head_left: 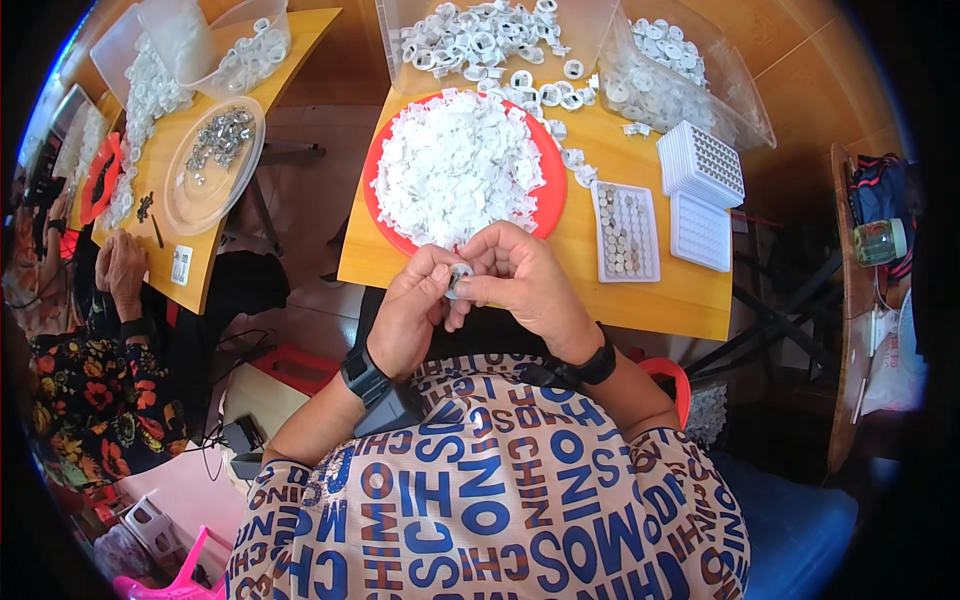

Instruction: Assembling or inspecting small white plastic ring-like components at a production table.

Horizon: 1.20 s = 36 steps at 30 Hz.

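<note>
Just in front of the table's near edge, my left hand (410,305) pinches a small round white plastic part (458,278) with a dark middle. My right hand (520,280) has its thumb and fingers closed on the same part from the other side. Beyond my hands lies a red round tray (552,185) heaped with small white plastic pieces (455,165). A white tray (648,235) with coin-like silver discs (622,250) in its slots sits to the right of my right hand.
Stacked white slotted trays (700,165) stand at the right of the wooden table (560,300). Clear bins (690,90) of round white parts line the back, some parts loose before them. At left, a co-worker's hand (122,268) rests by another table (190,285) holding a plate of metal parts (220,145).
</note>
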Motion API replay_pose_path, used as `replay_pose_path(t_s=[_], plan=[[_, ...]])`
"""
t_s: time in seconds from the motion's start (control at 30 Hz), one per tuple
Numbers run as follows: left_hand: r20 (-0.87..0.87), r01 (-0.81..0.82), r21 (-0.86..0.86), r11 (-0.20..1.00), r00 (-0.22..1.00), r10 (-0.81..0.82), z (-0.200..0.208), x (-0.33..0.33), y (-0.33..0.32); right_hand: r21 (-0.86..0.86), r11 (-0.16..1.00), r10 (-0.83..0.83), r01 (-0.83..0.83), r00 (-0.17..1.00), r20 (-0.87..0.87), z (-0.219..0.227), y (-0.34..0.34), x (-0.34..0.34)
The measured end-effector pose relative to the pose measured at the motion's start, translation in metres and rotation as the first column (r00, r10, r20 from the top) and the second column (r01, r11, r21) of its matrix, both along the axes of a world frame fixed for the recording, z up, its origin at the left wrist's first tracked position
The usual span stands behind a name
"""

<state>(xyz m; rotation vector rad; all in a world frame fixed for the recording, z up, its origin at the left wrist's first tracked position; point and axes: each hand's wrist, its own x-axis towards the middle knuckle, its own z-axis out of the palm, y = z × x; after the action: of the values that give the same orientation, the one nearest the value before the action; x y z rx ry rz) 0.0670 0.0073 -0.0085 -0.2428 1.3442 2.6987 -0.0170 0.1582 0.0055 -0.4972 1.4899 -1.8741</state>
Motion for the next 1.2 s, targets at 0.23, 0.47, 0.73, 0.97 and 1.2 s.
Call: replay_pose_path(t_s=[0.23, 0.47, 0.73, 0.97, 1.2], plan=[[-0.011, 0.009, 0.011, 1.0, 1.0, -0.009, 0.006, 0.001, 0.0, -0.013, 1.0, -0.021, 0.021, 0.999, -0.033, 0.007, 0.002, 0.001], [0.003, 0.036, -0.188, 0.982, 0.999, -0.036, 0.003, 0.001, -0.006, 0.021, 0.999, -0.037, 0.039, 0.996, -0.08, 0.008, 0.004, 0.002], [0.021, 0.086, -0.193, 0.977, 0.996, -0.083, 0.005, 0.0, -0.008, 0.052, 0.998, -0.031, 0.037, 0.992, -0.119, 0.011, 0.006, 0.005], [0.08, 0.078, -0.105, 0.991, 0.994, -0.07, 0.001, -0.002, -0.007, 0.06, 0.998, 0.001, 0.007, 0.991, -0.136, 0.015, 0.007, 0.006], [0.152, 0.061, -0.163, 0.985, 0.988, -0.037, 0.005, -0.002, -0.005, 0.175, 0.984, 0.017, 0.037, 0.955, -0.297, 0.021, 0.008, 0.007]])
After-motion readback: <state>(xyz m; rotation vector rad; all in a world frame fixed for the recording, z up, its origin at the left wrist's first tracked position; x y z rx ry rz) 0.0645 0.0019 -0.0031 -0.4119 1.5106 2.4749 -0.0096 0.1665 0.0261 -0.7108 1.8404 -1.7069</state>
